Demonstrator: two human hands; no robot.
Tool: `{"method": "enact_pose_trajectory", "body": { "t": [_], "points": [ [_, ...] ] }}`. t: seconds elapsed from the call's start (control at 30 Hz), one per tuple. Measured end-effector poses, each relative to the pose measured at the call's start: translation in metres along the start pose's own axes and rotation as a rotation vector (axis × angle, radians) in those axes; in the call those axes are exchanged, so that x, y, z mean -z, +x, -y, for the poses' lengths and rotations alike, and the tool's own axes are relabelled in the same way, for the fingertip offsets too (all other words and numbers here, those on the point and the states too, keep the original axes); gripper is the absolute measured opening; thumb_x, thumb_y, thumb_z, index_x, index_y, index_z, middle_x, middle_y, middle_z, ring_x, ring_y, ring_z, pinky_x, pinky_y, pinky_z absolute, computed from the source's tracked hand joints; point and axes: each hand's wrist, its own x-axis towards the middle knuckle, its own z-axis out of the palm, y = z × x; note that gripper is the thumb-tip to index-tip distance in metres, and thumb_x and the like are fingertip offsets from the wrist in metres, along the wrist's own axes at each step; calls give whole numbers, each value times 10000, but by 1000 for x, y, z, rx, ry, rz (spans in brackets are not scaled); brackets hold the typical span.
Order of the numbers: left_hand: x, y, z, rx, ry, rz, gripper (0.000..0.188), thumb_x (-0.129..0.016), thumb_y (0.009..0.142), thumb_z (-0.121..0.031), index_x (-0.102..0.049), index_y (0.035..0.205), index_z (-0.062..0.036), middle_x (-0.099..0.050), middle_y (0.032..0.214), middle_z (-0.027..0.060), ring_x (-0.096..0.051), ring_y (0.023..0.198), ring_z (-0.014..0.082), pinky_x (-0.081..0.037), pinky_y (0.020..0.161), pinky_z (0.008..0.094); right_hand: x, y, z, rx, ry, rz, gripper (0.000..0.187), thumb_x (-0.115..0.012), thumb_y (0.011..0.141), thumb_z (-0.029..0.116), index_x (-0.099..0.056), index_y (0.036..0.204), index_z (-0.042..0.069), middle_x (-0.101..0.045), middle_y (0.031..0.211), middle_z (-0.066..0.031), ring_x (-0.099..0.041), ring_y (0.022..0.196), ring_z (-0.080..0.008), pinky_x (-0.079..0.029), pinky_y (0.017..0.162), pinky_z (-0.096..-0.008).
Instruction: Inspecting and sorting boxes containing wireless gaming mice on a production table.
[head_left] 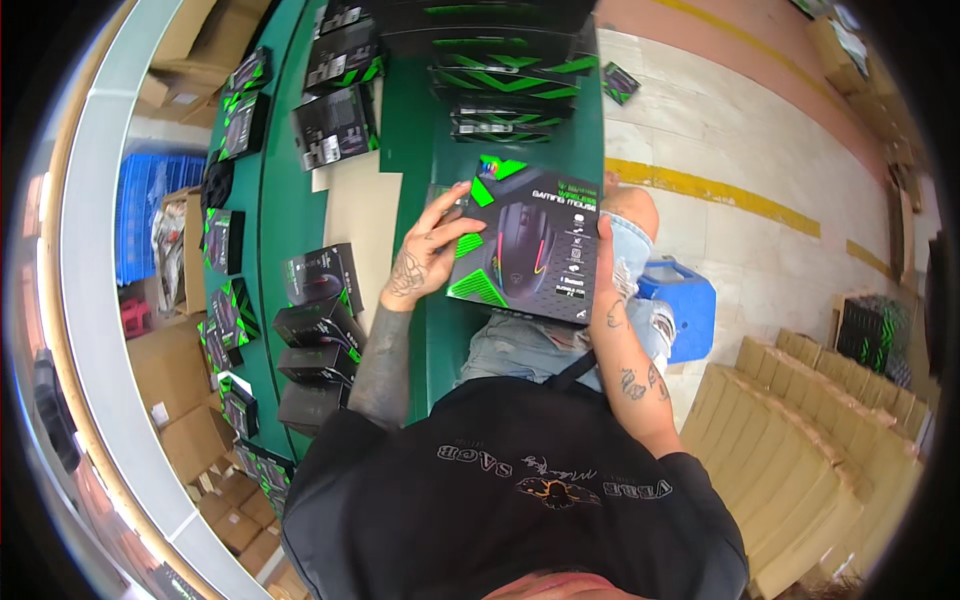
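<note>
In front of my body I have a black and green computer mouse box [525,245], its face with the mouse picture turned up. My left hand [424,255] is at the box's left side, fingers laid over the edge and onto the face. At the opposite edge, my right hand [604,262] grips the box, its fingers mostly hidden behind it. Just beyond stands a stack of similar boxes [505,80] on the green table [400,125].
Several more mouse boxes [320,340] are piled to my left, with cardboard [375,205] beside them. A further row of boxes [222,240] lines the left. Right of my legs stands a blue stool [690,312]; large cartons [770,460] fill the right side. One box [620,84] lies on the floor.
</note>
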Motion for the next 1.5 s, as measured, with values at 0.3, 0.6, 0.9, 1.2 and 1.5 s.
{"method": "enact_pose_trajectory", "body": {
  "t": [0.3, 0.6, 0.9, 1.2, 1.5],
  "points": [
    [-38, 53, -20, 50, 253, -69, 429, -652, 755, -220, -541, 1143, -75, -489, 1220, 121, -455, 1129, 284, -360, 951, 359, 36, -10, 3, 64, -223, -44, 674, -615, 748, 464, -436, 1200, -2, -555, 1121, -145, -572, 990, -237, -483, 840, -368],
    [-40, 53, 18, -28, -420, -191, 326, -444, 916, -273, -620, 785, -31, -616, 851, 78, -544, 904, 229, -377, 906, 373, 31, -11, -6, 54, -306, -146, 788, -496, 742, 639, -407, 1249, 42, -534, 1161, -105, -533, 1037, -206, -462, 859, -362],
    [-25, 68, 26, -432, -1379, 228, 439, -270, 939, -453, -503, 742, -138, -519, 723, 1, -444, 765, 152, -211, 1028, 436, 69, -16, 0, 106, -277, 67, 901, -549, 642, 691, -409, 1254, 45, -514, 1195, -123, -529, 1055, -244, -466, 870, -392],
    [-12, 48, 8, 719, 115, 336, 496, -676, 734, -423, -618, 1072, -64, -634, 978, 109, -584, 905, 187, -445, 770, 285, 37, 3, 8, -161, -244, -136, 701, -287, 880, 588, -418, 1244, 3, -538, 1151, -146, -543, 1039, -238, -449, 883, -357],
    [2, -79, 75, 489, 455, -438, 413, -623, 818, -299, -565, 1114, -17, -568, 1112, 151, -538, 1021, 202, -421, 864, 311, 5, 45, -29, 264, -1606, -483, 893, -709, 704, 313, -196, 1338, -51, -348, 1291, -297, -378, 1204, -348, -318, 991, -363]
  ]
}}
